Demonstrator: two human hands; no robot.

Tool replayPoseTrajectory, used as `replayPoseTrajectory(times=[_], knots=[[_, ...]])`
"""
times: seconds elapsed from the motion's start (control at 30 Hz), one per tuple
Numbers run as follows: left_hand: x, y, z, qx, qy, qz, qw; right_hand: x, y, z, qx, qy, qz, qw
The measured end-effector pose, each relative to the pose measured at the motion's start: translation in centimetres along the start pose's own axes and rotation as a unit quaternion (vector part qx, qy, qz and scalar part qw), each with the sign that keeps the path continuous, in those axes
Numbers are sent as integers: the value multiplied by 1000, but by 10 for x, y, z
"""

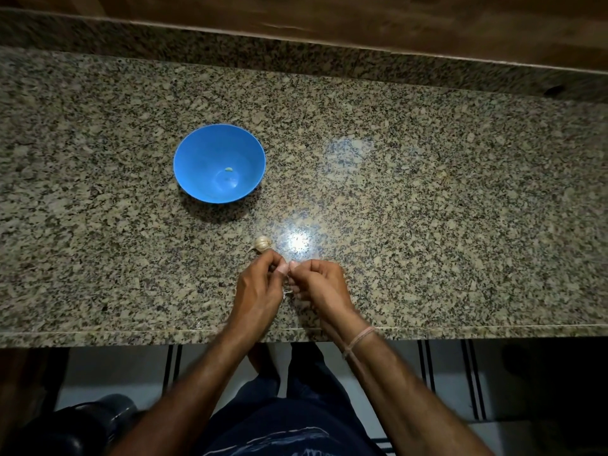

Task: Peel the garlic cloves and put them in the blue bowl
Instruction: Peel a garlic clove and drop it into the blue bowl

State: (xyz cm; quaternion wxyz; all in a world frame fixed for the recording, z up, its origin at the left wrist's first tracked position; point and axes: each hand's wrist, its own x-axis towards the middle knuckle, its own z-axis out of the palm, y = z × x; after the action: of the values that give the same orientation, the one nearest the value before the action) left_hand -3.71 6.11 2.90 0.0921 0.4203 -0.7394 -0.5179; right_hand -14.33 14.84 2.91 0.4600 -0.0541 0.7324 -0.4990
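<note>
A blue bowl [197,149] stands on the granite counter [427,209], left of centre, with one small pale peeled clove [228,169] inside. A garlic bulb [262,243] lies on the counter just beyond my hands. My left hand [258,287] and my right hand [320,284] meet near the counter's front edge. Their fingers are curled and pinch a small garlic clove [287,280] between them. The clove is mostly hidden by my fingers, and a thin strip of pale skin hangs below it.
The counter's front edge [131,334] runs just under my wrists. A raised granite ledge and a wooden wall [362,18] close off the back. A dark object [82,426] sits on the floor at the lower left.
</note>
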Motion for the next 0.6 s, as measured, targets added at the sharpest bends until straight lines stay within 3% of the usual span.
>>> replayPoseTrajectory(times=[0.03,0.07,0.13,0.2,0.27,0.33,0.37,0.43,0.5,0.57,0.6], knots=[[1,0,0,14,-6,7,1000,-2,-1,0,37,-14,25,999],[4,-4,2,6,-22,-16,1000,-2,1,0,7,-3,-4,1000],[10,-11,3,-116,-90,-144,979,1,10,0,-168,52,-162,971],[12,-11,2,-230,-131,-244,933,2,15,-1,-254,72,-252,931],[7,-9,5,-151,-99,-188,965,1,11,1,-204,55,-198,957],[1,-8,7,51,-21,-17,998,0,0,0,-9,-3,-35,999],[0,-8,8,99,-1,41,994,-2,-7,0,86,-29,51,995],[1,-8,6,117,-6,70,991,-3,-7,0,119,-40,102,987],[6,-8,5,43,-47,-16,998,-3,1,1,10,-11,7,1000],[5,-1,5,-111,-103,-145,978,-4,8,1,-144,33,-126,981],[3,3,5,-126,-103,-155,974,-4,7,2,-169,45,-160,972]])
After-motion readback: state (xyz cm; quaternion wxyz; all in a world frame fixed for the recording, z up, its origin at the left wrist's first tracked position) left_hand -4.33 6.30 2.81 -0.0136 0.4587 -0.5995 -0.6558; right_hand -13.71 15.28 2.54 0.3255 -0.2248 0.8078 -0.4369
